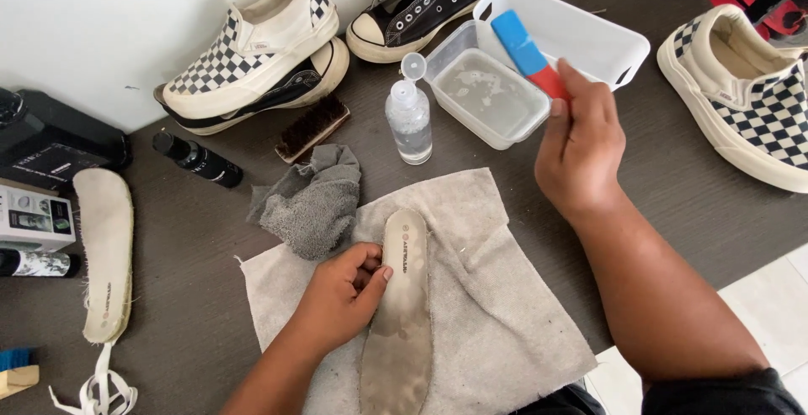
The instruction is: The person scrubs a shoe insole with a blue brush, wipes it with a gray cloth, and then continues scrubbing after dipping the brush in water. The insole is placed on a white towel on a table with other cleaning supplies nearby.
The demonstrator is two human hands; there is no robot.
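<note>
My left hand presses down on the edge of a dirty grey shoe insole that lies lengthwise on a beige towel. My right hand is raised to the right of it and grips a brush with a blue and red handle. The brush is held over a small clear tub of cloudy water. A small clear squeeze bottle with its flip cap open stands just left of the tub.
A second insole lies at the left. A crumpled grey rag, a wooden brush and a black spray bottle lie behind the towel. Checkered slip-on shoes, a black sneaker and a white basket line the back.
</note>
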